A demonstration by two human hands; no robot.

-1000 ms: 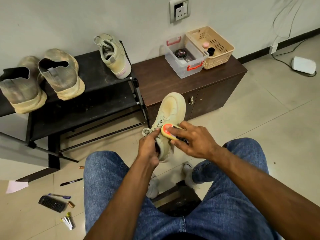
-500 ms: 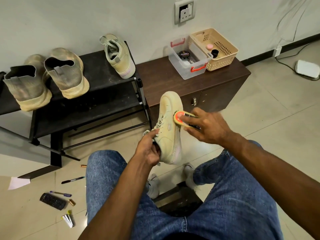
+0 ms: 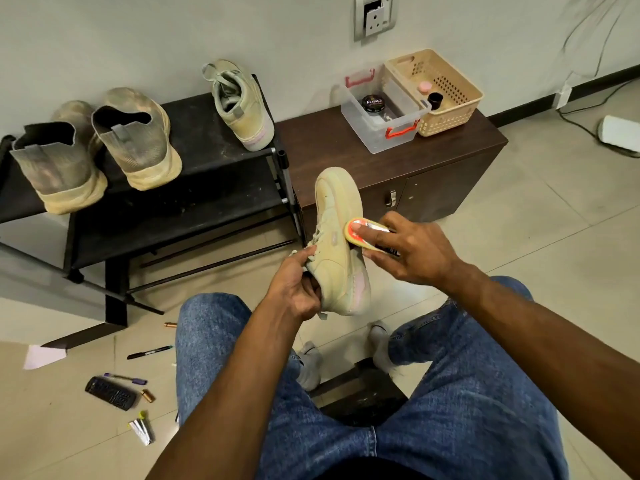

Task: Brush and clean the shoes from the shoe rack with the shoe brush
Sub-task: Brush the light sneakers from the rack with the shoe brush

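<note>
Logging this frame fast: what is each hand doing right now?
Left hand: grips the beige sneaker at its collar, holding it up.
Right hand: holds the shoe brush against the sneaker's side.

A pale beige lace-up sneaker [image 3: 337, 244] with a pinkish heel patch is held off the floor at the centre, toe pointing far, tipped onto its side; an oval yellow-edged shoe brush with an orange-red top [image 3: 365, 233] lies against its right flank at mid-length; a black metal shoe rack [image 3: 194, 188] stands far left, its shelves dusty; on its top shelf a matching beige sneaker [image 3: 242, 103] sits at the right end, heel toward the near side; two dirty grey knit slip-on shoes with cream soles [image 3: 100, 150] stand side by side at the left, heels near.
</note>
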